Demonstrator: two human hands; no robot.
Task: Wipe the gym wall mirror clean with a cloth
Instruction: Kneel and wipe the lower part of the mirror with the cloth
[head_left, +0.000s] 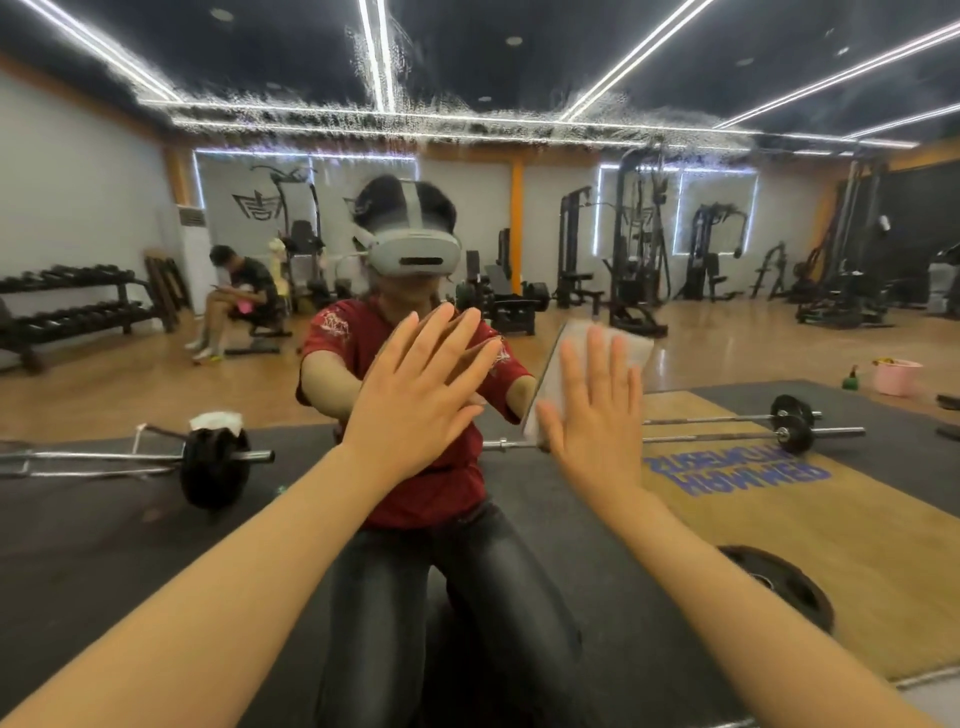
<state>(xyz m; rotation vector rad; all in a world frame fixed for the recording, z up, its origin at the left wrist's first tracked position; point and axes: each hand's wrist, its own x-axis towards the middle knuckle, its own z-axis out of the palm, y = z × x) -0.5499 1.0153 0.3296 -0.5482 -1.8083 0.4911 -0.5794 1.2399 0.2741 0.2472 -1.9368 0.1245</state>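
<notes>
The wall mirror (753, 519) fills the whole view and reflects the gym and a kneeling person in a red shirt. My right hand (597, 410) lies flat with straight fingers on a white cloth (561, 358), pressing it against the glass right of centre. My left hand (421, 389) is flat on the bare mirror just left of it, fingers straight and pointing up to the right. A band of wet droplets and streaks (415, 111) runs across the upper part of the mirror.
Everything behind the glass is reflection: barbells on black mats, a dumbbell rack at left, weight machines at the back, a seated person at left, a pink bucket at right. The mirror's bottom edge (924, 680) shows at lower right.
</notes>
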